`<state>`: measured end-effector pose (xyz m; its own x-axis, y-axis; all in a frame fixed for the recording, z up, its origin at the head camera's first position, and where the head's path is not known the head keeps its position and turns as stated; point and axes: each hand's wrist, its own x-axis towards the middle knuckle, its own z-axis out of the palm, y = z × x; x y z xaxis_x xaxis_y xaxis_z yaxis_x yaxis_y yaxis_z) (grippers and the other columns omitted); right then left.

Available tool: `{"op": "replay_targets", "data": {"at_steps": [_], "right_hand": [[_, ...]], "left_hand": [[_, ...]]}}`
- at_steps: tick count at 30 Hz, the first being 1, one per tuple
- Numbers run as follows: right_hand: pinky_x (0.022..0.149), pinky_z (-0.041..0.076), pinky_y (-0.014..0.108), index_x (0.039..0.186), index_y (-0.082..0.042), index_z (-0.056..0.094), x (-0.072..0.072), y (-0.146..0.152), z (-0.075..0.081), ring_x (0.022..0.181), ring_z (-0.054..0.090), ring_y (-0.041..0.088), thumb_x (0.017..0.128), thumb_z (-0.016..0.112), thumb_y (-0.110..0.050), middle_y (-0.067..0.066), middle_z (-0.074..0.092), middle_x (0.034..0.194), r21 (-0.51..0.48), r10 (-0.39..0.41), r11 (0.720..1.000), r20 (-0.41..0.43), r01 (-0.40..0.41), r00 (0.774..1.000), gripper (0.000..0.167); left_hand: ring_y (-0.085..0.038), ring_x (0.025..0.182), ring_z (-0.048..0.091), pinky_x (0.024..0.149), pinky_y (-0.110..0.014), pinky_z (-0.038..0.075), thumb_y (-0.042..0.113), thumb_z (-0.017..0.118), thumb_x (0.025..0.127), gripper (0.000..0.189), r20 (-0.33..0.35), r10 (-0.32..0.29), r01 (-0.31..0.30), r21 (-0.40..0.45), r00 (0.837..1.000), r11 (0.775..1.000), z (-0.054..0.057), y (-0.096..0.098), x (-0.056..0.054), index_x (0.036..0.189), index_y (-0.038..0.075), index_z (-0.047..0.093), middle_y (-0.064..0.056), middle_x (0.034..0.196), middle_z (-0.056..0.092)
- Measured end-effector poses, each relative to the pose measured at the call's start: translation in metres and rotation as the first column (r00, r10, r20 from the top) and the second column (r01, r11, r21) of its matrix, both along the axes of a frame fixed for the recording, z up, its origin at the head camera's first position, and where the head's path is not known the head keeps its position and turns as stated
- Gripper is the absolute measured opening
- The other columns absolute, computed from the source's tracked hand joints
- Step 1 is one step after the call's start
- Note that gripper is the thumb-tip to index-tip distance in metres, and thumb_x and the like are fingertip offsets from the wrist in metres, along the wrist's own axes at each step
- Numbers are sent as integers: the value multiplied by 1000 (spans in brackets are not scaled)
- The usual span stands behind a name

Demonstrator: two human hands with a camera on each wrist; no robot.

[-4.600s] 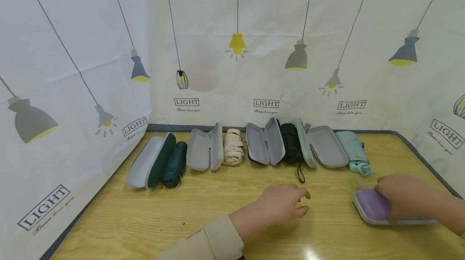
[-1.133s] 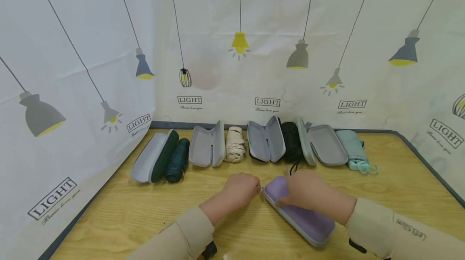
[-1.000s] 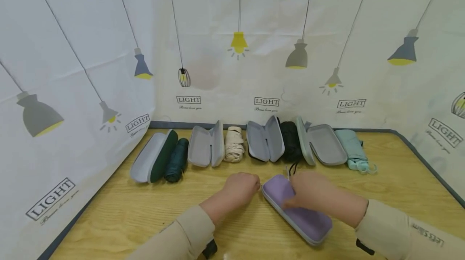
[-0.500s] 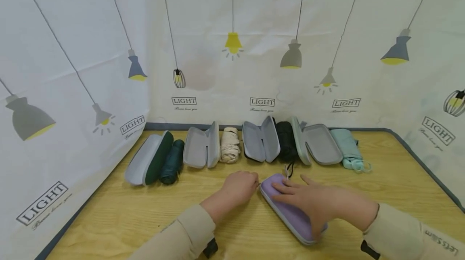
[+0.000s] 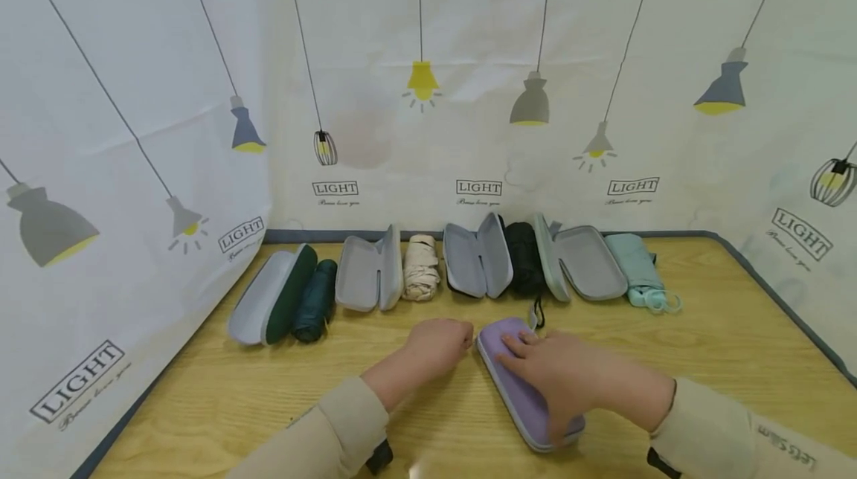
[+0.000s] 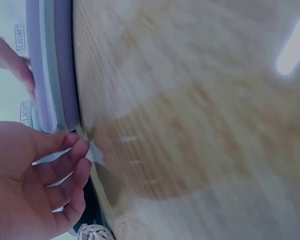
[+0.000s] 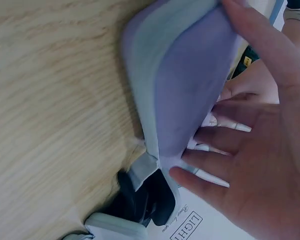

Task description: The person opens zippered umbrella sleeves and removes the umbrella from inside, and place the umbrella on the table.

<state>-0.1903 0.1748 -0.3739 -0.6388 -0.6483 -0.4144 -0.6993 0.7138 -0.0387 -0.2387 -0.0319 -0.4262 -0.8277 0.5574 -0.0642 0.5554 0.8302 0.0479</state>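
Observation:
A closed purple zip case (image 5: pixel 518 390) with a pale grey zipper band lies slantwise on the wooden table, in front of my body. My right hand (image 5: pixel 569 371) rests on its top with fingers spread. In the right wrist view those fingers lie along the purple lid (image 7: pixel 190 85), and a grey tab (image 7: pixel 142 170) sticks out at the case's far end. At the far left corner of the case, my left hand (image 5: pixel 438 345) has thumb and index finger pinched together. In the left wrist view they meet at the zipper's end; the zipper pull itself is hidden by the fingertips.
Along the back stand open hard cases, dark green (image 5: pixel 274 297), cream (image 5: pixel 371 271), black (image 5: pixel 478 259) and mint (image 5: pixel 582 263). Beside them lie folded umbrellas, dark green (image 5: pixel 315 300), cream (image 5: pixel 422 267), black (image 5: pixel 525 259) and mint (image 5: pixel 632 267). A lamp-print cloth (image 5: pixel 375 55) hangs behind.
The purple case has come from the right to the middle, and has lately turned slightly. My right hand has loosened from gripping it to spread fingers on top. My left hand now pinches at its corner.

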Motion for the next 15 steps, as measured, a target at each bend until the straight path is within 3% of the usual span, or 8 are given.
{"op": "replay_targets", "data": {"at_steps": [6,10,15], "right_hand": [[107,33,50,149,-10,40,4,-8,-2,139,33,34,56,82,-71,14,33,154,4,-74,997,-41,74,996,119],[106,34,50,148,-7,43,5,-11,-4,137,35,35,57,79,-73,16,36,152,-31,-85,996,-62,83,994,117],[105,36,49,147,-7,44,4,-14,-7,136,37,36,59,73,-79,18,37,151,-56,-111,993,-68,107,991,117]], "left_hand": [[-9,59,53,49,-29,43,19,62,95,19,-55,-37,37,-6,998,999,-1,-1,10,77,21,59,8,70,59],[-10,62,56,51,-29,44,19,63,95,18,-32,-35,35,-7,999,999,1,-3,14,78,22,60,8,72,61],[-11,60,54,50,-28,43,17,63,95,18,-8,-82,82,-30,997,996,4,-5,18,77,21,59,7,69,58]]}}
